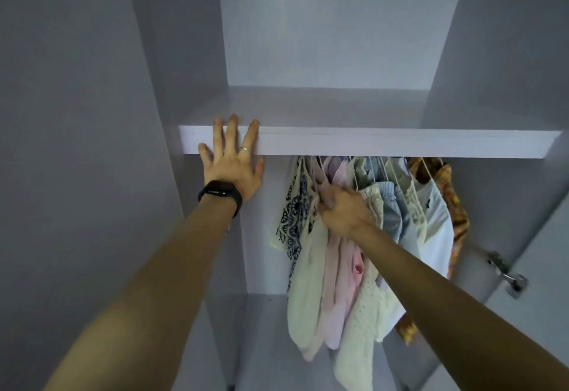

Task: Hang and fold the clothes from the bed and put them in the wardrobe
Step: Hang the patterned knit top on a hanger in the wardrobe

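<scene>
The inside of a pale grey wardrobe (323, 36) fills the view, seen from below, with a thick shelf (400, 144) running across it and an open compartment above.

The left hand (232, 166) lies flat against the front edge of the shelf near its left end. Its fingers are straight and spread and hold nothing. A black watch (220, 192) sits on that wrist and a thin ring (244, 148) on one finger. At the lower right, a metal hinge (508, 273) joins the wardrobe's side to a door (548, 252) that runs out of frame.

The shelf blocks the view of the rail, so only the lower parts of the thin white hangers (357, 172) show beneath it. The right forearm crosses in front of the middle garments and covers part of them. Whether the right hand also has a hanger in its grasp cannot be made out.

The clothes hang packed together under the shelf, towards the right of the compartment. From the left they are a cream piece with a black print (292, 206), a cream top (303, 298), a pink garment (335, 283), a pale blue one (394, 206), a white one (440, 230) and an orange patterned one (458, 206) at the far right. The right hand (341, 210) reaches in among them, its fingers curled tight round the pink fabric near its top.
</scene>
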A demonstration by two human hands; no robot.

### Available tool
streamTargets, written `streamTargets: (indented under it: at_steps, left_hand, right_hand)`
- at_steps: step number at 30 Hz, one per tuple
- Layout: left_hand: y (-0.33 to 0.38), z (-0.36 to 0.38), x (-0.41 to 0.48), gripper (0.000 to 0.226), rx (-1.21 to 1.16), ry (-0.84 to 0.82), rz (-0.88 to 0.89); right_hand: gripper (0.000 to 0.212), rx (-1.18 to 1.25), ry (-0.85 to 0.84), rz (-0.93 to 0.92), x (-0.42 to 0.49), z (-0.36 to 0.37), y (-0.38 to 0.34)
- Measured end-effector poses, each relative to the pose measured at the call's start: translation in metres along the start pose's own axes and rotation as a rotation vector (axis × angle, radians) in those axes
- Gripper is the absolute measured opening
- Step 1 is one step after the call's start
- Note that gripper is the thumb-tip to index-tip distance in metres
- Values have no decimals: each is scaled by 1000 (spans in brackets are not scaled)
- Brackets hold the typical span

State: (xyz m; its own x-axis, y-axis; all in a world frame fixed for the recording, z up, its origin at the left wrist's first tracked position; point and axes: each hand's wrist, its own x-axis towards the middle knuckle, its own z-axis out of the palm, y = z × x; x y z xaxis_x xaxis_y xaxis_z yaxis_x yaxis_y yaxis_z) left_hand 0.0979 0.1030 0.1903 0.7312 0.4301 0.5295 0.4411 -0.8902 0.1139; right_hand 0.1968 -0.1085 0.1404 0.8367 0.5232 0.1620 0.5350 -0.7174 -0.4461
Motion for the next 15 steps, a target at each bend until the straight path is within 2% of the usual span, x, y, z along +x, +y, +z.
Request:
streamTargets:
  at_steps: [2, 4, 6, 10, 15]
  left_hand:
    - [13, -18, -9, 74, -90, -89, -30]
    - [23, -23, -27, 75, -262, -99, -70]
    - [43, -23, -58, 72, -394, -124, -33]
    - [94, -8, -144, 60, -529, -215, 199]
    - [158, 9, -252, 54, -704, -397, 494]
  right_hand:
    - [32, 56, 26, -4, -39, -28, 2]
    - [32, 86, 94, -46, -78, -45, 8]
    - [32, 110, 171, -55, -127, -63, 18]
    - [28, 161, 357, 39, -234, -71, 39]
    - [30, 229, 419, 299, -367, -43, 65]
